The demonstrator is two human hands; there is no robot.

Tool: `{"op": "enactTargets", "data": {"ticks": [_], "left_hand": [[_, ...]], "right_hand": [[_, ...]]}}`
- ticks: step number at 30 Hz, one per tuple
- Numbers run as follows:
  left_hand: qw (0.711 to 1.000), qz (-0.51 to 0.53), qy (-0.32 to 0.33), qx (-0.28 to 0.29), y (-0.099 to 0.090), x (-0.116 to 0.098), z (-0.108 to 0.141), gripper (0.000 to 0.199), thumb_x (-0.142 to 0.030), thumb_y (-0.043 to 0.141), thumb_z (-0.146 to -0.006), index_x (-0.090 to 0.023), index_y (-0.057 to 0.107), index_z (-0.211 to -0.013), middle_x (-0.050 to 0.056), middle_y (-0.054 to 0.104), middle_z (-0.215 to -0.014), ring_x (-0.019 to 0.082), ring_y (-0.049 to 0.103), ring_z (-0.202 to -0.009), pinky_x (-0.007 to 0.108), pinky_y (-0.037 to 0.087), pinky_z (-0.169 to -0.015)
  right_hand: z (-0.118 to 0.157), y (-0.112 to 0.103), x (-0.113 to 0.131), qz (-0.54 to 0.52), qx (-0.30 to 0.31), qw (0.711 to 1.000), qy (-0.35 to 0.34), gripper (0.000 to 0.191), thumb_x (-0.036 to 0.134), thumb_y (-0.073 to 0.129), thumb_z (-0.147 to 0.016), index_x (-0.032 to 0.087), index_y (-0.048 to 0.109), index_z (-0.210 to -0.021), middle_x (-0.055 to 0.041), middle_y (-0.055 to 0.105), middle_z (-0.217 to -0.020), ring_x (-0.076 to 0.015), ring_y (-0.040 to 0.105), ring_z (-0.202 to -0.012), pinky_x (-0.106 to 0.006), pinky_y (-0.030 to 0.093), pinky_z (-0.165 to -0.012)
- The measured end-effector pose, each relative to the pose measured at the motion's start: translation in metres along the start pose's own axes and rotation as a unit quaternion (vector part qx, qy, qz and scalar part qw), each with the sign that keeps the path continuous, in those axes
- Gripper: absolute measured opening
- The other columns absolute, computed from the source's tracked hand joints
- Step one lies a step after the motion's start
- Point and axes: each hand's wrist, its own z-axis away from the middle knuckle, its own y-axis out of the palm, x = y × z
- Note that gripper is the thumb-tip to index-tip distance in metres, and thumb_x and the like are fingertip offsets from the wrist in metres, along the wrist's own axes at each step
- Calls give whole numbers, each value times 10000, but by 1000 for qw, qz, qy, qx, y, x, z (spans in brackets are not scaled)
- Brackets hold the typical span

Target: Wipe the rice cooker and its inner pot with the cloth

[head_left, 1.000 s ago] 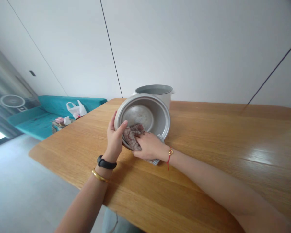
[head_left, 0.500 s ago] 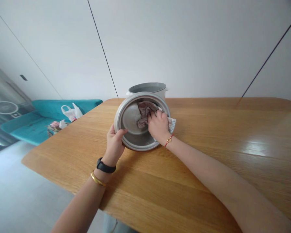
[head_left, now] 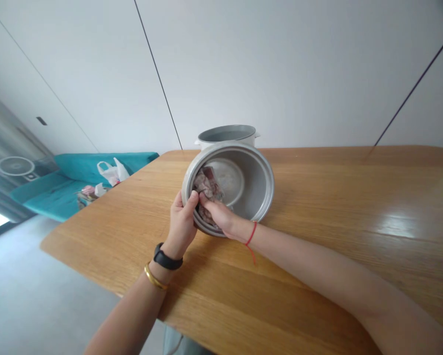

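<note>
A round grey pot [head_left: 256,185] is tilted on its side above the wooden table, its open mouth facing me. My left hand [head_left: 183,219] grips the rim at the lower left, thumb over the edge and fingers behind. Inside the pot, my right hand [head_left: 219,214] presses a crumpled brownish-pink cloth [head_left: 207,185] against the left inner wall, close to my left thumb. Some of the right fingers are hidden by the cloth. Behind the tilted pot stands a white pot-like base [head_left: 227,134] with a grey inside and small side handles.
The wooden table [head_left: 317,197] reaches back to a white panelled wall [head_left: 280,69]. To the left, a teal sofa [head_left: 47,195] holds a white plastic bag [head_left: 112,172] and some small items. A fan [head_left: 16,166] stands at the far left.
My right hand and the cloth have moved from the pot's right inner side to its lower left. The pot has turned, showing more of its right inner wall.
</note>
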Motion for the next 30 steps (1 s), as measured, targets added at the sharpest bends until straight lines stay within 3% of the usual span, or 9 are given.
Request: {"op": "enactTargets", "data": {"ticks": [3, 6, 9, 12, 16, 19, 25, 27, 30], "left_hand": [[1000, -6, 26, -13, -4, 6, -1, 508, -623, 877, -708, -207, 751, -971, 64, 784, -977, 237, 745, -971, 339, 605, -891], [999, -4, 27, -16, -7, 12, -2, 506, -624, 856, -740, -226, 756, -1037, 80, 780, -1099, 265, 725, -1107, 360, 595, -954], [1000, 12, 23, -4, -5, 15, -1, 489, -506, 862, -785, -314, 732, -1215, 78, 666, -1427, 275, 582, -1387, 350, 538, -1074], [999, 33, 25, 9, 1, 14, 2, 544, -454, 867, -791, -357, 694, -1298, 56, 557, -1565, 255, 468, -1495, 335, 497, -1126], [999, 33, -2, 14, 8, 8, 7, 452, -431, 854, -805, -254, 740, -1206, 93, 725, -1320, 266, 650, -1285, 333, 553, -1023], [998, 15, -53, 14, 7, 1, 7, 387, -375, 893, -730, -190, 771, -1047, 63, 790, -991, 216, 742, -913, 300, 598, -813], [998, -12, -9, -62, -4, -4, -2, 326, -347, 898, -656, -175, 755, -893, 7, 755, -836, 137, 669, -720, 227, 548, -674], [996, -44, 15, -72, -9, -2, -6, 338, -367, 873, -701, -182, 756, -960, 30, 768, -925, 165, 699, -816, 253, 564, -748], [978, -147, 124, -76, -19, -1, -11, 537, -394, 816, -798, -242, 681, -1295, 98, 694, -1355, 257, 656, -1232, 373, 525, -1035]], "right_hand": [[7, 4, 16, -101, -7, 995, 7, 643, 545, 125, -1151, 229, 403, -1637, -80, 552, -1501, -189, 510, -1399, -375, 431, -1186], [13, -3, 23, 68, -56, 994, -63, 578, 446, 338, -1137, 258, 314, -1683, -44, 352, -1657, -192, 250, -1561, -413, 259, -1287], [15, -18, 23, 288, -35, 942, -167, 680, 362, 533, -1059, 251, 309, -1691, -31, 147, -1729, -294, 38, -1599, -516, 122, -1307], [15, -37, 26, 444, -43, 868, -219, 681, 334, 571, -1036, 374, 331, -1672, 8, 185, -1722, -402, 32, -1572, -693, 34, -1244], [10, -63, 33, 541, -120, 800, -231, 721, 264, 547, -1042, 543, 261, -1643, 37, 312, -1677, -430, 215, -1493, -831, 33, -1143], [2, -86, 35, 556, -218, 778, -195, 746, 258, 573, -1017, 479, 277, -1665, -17, 315, -1676, -456, 257, -1453, -839, 132, -1120], [-9, -139, 28, 472, -275, 834, -73, 793, 225, 667, -883, 261, 418, -1635, -176, 510, -1493, -420, 528, -1224, -593, 494, -1004], [-11, -151, 27, 423, -256, 867, -53, 816, 215, 695, -827, 231, 456, -1607, -164, 601, -1361, -373, 602, -1128, -502, 533, -964], [-13, -162, 25, 354, -224, 907, -45, 760, 203, 710, -775, 221, 549, -1518, -116, 674, -1239, -331, 652, -1059, -413, 549, -913]]}}
